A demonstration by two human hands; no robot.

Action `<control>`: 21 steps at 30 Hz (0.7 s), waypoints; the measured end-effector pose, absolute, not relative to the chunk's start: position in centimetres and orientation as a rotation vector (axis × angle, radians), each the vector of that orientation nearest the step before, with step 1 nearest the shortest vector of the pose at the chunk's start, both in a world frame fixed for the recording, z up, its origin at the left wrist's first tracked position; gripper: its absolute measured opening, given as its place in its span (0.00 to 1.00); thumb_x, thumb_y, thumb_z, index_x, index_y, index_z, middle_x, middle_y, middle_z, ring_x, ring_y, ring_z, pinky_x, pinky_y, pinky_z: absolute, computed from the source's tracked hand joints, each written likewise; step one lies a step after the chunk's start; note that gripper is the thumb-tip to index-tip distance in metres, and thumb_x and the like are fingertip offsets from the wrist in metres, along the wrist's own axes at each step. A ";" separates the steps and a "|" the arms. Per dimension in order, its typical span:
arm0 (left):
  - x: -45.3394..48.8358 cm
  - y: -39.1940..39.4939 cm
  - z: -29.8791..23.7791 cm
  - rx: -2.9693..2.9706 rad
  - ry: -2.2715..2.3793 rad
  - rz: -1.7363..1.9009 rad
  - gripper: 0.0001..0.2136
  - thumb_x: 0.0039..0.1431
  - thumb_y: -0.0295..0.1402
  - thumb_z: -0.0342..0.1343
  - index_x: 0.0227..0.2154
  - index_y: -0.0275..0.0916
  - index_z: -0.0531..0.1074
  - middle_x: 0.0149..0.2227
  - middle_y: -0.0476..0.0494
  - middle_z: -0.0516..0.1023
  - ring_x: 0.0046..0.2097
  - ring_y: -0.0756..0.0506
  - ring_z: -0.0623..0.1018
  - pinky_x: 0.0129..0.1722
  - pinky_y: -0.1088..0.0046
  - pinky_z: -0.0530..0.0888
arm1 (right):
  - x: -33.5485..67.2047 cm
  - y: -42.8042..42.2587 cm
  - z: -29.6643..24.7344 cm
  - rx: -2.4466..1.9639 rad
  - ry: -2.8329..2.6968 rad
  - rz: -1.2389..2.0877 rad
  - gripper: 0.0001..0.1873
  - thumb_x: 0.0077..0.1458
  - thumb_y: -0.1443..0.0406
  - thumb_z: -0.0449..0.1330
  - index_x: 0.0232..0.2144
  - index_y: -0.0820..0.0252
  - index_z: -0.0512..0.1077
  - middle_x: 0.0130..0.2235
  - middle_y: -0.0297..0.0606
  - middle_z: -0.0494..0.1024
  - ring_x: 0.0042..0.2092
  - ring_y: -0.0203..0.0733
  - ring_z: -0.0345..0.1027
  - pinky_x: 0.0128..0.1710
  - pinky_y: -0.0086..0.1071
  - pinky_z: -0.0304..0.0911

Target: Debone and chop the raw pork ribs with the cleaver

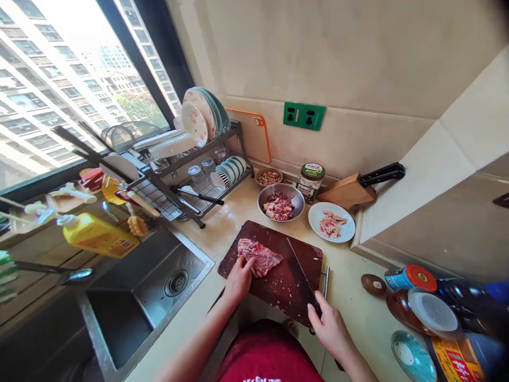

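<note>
A slab of raw red meat [260, 257] lies on a dark brown cutting board [284, 300] at the counter's front. My left hand [239, 278] grips the near left edge of the meat, fingers curled on it. My right hand [328, 321] is closed round the black handle of a kitchen knife [301, 267]. The blade points away from me over the board's right half, apart from the meat. Small scraps dot the board. Behind it, a metal bowl [260, 204] holds cut meat, and a white plate [345, 231] carries pale, fatty pieces.
On the left is a steel sink [199, 260], with a dish rack [238, 139] behind it. A smaller bowl [260, 182], a jar [309, 183] and a wooden knife block [342, 192] line the wall. An avocado-like brown fruit [374, 285] and several containers stand right.
</note>
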State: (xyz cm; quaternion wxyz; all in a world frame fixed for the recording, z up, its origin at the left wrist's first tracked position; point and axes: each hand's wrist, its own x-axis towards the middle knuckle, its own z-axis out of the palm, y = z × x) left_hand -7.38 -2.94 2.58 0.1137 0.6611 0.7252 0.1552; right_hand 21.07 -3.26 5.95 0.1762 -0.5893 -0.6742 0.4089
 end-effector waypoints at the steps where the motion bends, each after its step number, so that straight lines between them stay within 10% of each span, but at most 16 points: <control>1: -7.1 -3.0 2.4 1.866 2.122 0.575 0.23 0.49 0.22 0.47 0.49 0.42 0.62 0.46 0.39 0.63 0.47 0.42 0.69 0.47 0.63 0.68 | 20.3 -2.5 6.5 -1.591 -1.991 1.129 0.16 0.54 0.55 0.47 0.38 0.57 0.67 0.28 0.38 0.73 0.26 0.40 0.65 0.28 0.30 0.59; 8: -5.5 -0.6 1.1 1.155 2.303 1.272 0.19 0.50 0.35 0.54 0.45 0.38 0.56 0.43 0.40 0.62 0.47 0.42 0.67 0.49 0.58 0.65 | 15.4 2.8 6.8 -1.293 -2.510 0.886 0.13 0.58 0.62 0.42 0.38 0.58 0.64 0.34 0.41 0.74 0.36 0.42 0.69 0.35 0.30 0.59; 21: -5.3 1.0 2.0 0.788 2.136 1.181 0.13 0.48 0.36 0.54 0.34 0.40 0.57 0.27 0.52 0.67 0.28 0.50 0.71 0.31 0.74 0.67 | 10.6 4.5 8.5 -1.386 -2.727 0.714 0.14 0.60 0.65 0.41 0.43 0.61 0.62 0.36 0.44 0.75 0.36 0.44 0.70 0.32 0.30 0.58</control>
